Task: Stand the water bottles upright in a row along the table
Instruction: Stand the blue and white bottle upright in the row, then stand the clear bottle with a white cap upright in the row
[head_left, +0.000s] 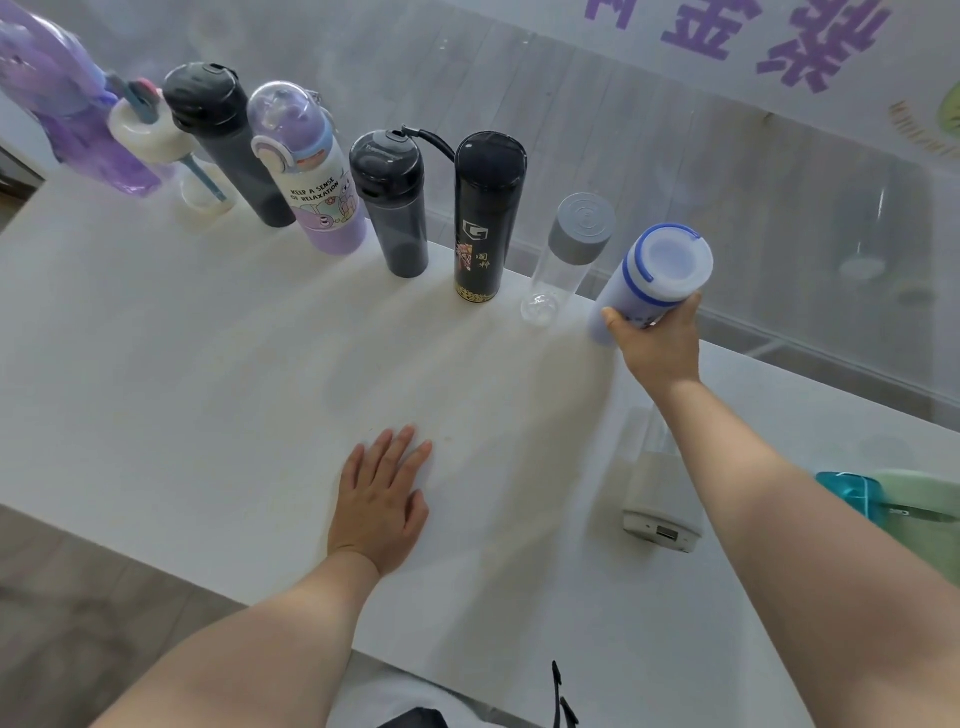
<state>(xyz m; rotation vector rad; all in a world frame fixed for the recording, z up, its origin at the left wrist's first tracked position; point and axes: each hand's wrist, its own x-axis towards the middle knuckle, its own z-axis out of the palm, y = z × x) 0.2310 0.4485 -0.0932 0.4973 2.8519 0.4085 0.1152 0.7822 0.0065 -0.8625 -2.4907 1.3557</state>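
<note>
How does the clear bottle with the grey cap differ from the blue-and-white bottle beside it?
The clear bottle is see-through with a grey cap; the blue-and-white bottle is opaque with a white, blue-rimmed lid. The clear bottle stands free on the table; the blue-and-white bottle is gripped by the right hand. It also looks wider. Both sit at the row's right end.

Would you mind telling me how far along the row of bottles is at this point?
Mostly done: bottles already stand along the far edge, from the purple bottle to the clear grey-capped bottle. In hand: the right hand grips the blue-lidded bottle at the row's end. The left hand rests flat on the table. Left: a white-based bottle lying near the right forearm.
</note>
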